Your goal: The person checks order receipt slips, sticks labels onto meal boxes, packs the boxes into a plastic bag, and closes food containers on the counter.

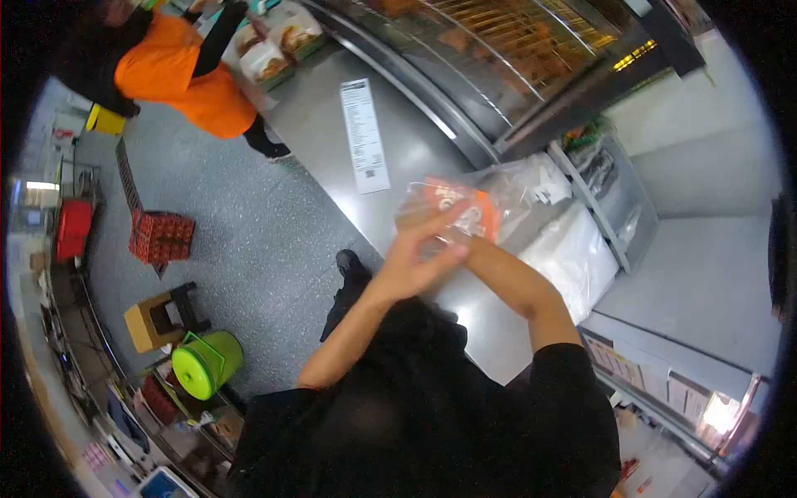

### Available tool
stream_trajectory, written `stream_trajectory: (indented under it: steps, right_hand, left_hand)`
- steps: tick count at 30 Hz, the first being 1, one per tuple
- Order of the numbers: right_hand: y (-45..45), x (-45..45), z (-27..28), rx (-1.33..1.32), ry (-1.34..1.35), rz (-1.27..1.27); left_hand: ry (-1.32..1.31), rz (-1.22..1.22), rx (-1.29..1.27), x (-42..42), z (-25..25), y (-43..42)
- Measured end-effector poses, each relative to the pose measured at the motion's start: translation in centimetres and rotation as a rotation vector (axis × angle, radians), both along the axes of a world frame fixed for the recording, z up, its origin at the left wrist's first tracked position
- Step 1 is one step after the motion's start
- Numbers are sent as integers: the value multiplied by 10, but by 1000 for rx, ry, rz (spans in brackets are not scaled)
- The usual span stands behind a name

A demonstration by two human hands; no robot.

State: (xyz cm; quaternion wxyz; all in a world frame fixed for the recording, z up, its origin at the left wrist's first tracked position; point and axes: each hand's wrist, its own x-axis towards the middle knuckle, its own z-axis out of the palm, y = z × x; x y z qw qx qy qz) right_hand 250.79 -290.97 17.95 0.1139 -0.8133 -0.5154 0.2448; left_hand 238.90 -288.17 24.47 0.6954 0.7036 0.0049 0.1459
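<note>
Above the metal counter's edge, my left hand (415, 253) has its fingers and thumb around a clear plastic bag (506, 195). Orange and white print (465, 207) shows on or through the plastic. My right hand (469, 249) meets the same bag from the other side; its fingers are hidden behind my left hand and the crinkled plastic, with some blur. To the right of the bag lies a stack of white plastic bags (573, 257). A long printed receipt (364, 137) rests flat on the counter beyond my hands.
A glass-fronted cabinet with racks (515, 66) borders the metal counter (315, 108). Beside it stands a grey bin (635, 199) of packaging. A person in an orange top (178, 75) stands near food boxes (270, 58). A green bucket (195, 369) and red crate (162, 238) are on the floor.
</note>
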Motion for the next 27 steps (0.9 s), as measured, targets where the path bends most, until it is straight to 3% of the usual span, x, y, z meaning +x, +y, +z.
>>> stream_trajectory:
  steps: [3, 9, 21, 27]
  right_hand:
    - [12, 0, -8, -2, -28, 58]
    - [-18, 9, 19, 2, 8, 108]
    - [-22, 2, 14, 17, -2, 100]
    - [-34, 11, 22, 4, 13, 111]
  left_hand:
    - [97, -62, -78, -10, 13, -2]
    - [-46, 27, -345, -14, -3, 26]
    - [3, -6, -27, -16, 5, 26]
    - [2, 30, -224, -16, 7, 33]
